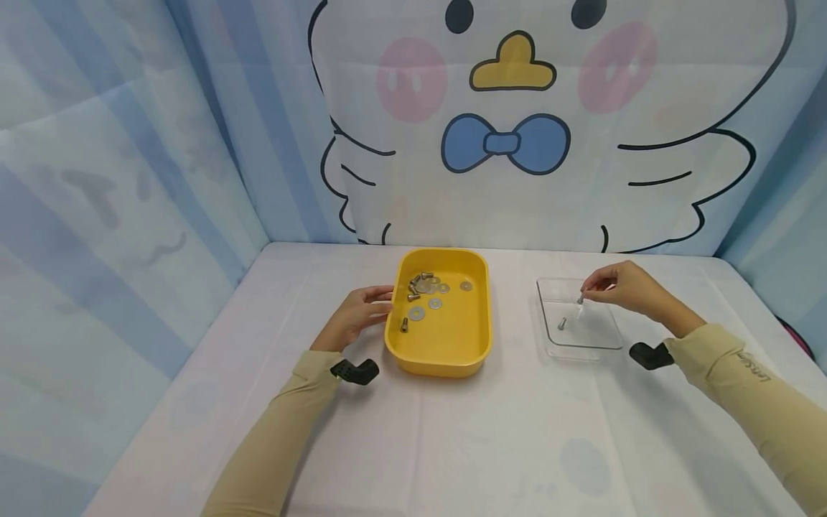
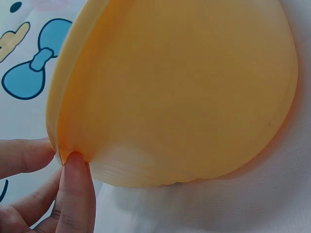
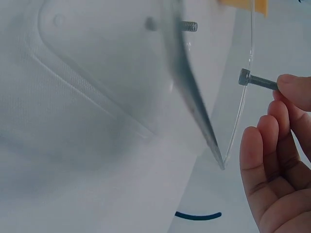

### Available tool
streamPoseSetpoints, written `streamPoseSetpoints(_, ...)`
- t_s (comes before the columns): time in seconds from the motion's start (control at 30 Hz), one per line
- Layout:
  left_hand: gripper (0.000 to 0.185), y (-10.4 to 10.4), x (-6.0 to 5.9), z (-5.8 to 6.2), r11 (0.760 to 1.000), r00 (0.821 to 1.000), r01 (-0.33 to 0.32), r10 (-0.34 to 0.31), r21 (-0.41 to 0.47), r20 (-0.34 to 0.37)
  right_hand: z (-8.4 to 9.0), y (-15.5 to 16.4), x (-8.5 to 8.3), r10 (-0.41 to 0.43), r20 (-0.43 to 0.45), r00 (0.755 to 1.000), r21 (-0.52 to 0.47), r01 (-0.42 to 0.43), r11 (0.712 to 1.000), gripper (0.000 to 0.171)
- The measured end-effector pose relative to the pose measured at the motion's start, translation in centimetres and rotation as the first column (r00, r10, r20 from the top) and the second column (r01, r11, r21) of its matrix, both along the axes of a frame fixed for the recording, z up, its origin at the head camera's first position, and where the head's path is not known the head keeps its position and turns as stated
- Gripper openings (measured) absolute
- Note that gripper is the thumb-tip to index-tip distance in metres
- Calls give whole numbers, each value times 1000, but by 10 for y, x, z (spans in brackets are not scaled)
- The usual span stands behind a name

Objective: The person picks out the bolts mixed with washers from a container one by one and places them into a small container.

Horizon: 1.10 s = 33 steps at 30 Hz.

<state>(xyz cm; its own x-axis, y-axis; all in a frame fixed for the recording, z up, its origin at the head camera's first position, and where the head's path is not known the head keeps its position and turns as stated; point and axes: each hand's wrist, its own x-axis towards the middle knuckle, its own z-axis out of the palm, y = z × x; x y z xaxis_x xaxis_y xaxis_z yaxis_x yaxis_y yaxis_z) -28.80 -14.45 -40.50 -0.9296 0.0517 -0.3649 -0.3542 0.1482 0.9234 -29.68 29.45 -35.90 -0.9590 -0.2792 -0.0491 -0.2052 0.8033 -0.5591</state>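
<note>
At a table draped in a white cloth, my left hand rests against the left rim of a yellow tray. The left wrist view shows my fingertips touching the tray's outer edge, fingers nearly straight and not curled around anything. Inside the tray lie loose pieces of hardware: a cluster of bolts near the far left corner, one more bolt nearer to me by the left wall, and several flat washers scattered across the floor of the tray.

Well apart to the right sits a clear plastic tray. My right hand hovers above its far edge, pinching a small bolt between thumb and fingertip. In the right wrist view the bolt in hand points head-first toward the clear tray, its threaded end held at my fingertips, the remaining fingers loosely curled below. The bolt is in the air, just beside the tray's transparent rim and not touching it. A second bolt already lies on the floor of the clear tray, near its left side.

Both my sleeves are beige, and a black strap mount sits at each wrist. Behind the table hangs a curtain printed with a cartoon duck wearing a blue bow tie.
</note>
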Motion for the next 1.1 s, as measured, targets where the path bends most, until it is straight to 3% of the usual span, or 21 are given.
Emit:
streamPoseSetpoints(0.4, 49, 1, 0, 0, 1000, 1000, -15, 15, -8, 1, 4, -8, 3, 25, 12, 1000, -1, -25, 1000, 22)
streamPoseSetpoints(0.6, 49, 0, 2, 0, 1000, 1000, 4, -4, -3, -8, 6, -11, 4, 78, 15, 997, -4, -78, 997, 29)
streamPoseSetpoints(1.1, 50, 0, 1, -1, 1000, 1000, -1, 1, 11, -9, 23, -41, 7, 207, -5, 978, -87, -207, 974, 26)
